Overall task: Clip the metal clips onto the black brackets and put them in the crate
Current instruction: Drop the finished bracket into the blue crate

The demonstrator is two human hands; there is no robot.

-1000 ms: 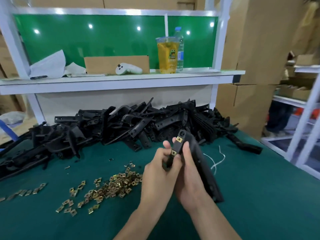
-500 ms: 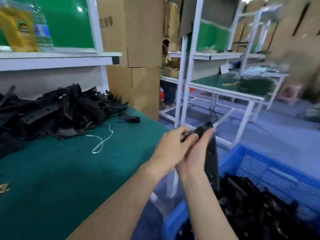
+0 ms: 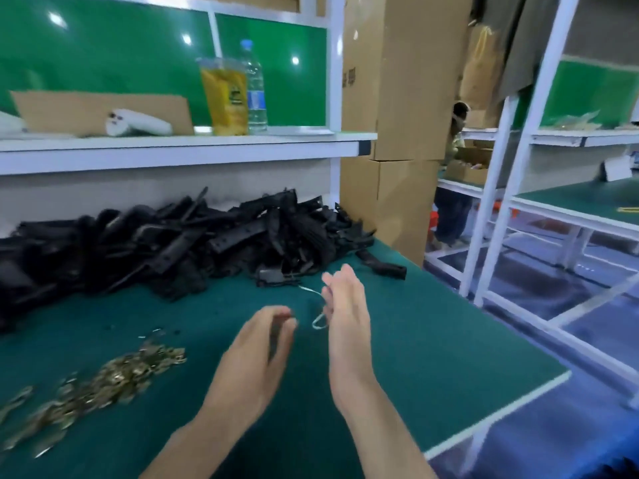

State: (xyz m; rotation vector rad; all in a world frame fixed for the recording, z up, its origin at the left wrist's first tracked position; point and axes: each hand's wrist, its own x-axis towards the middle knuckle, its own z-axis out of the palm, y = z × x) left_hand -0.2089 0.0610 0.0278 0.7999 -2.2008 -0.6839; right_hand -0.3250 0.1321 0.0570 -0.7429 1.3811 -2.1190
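A big heap of black brackets (image 3: pixel 179 243) lies along the back of the green table (image 3: pixel 432 357), with one bracket (image 3: pixel 383 267) loose at its right end. Brass-coloured metal clips (image 3: pixel 114 378) are scattered at the front left. Both my hands hover over the middle of the table and hold nothing. My left hand (image 3: pixel 262 350) is blurred, its fingers loosely bent. My right hand (image 3: pixel 345 316) points toward the heap with straight fingers. The crate is out of view.
A white loop of string (image 3: pixel 318 319) lies on the table by my right hand. The shelf above holds a yellow drink cup (image 3: pixel 226 95), a water bottle (image 3: pixel 254 88) and a white controller (image 3: pixel 138 123). White racks (image 3: pixel 494 202) and another person (image 3: pixel 453 174) stand to the right.
My view has swung back from the blue crate on the right to the table. The bracket that both hands held is gone from them, and they are now empty over the table.
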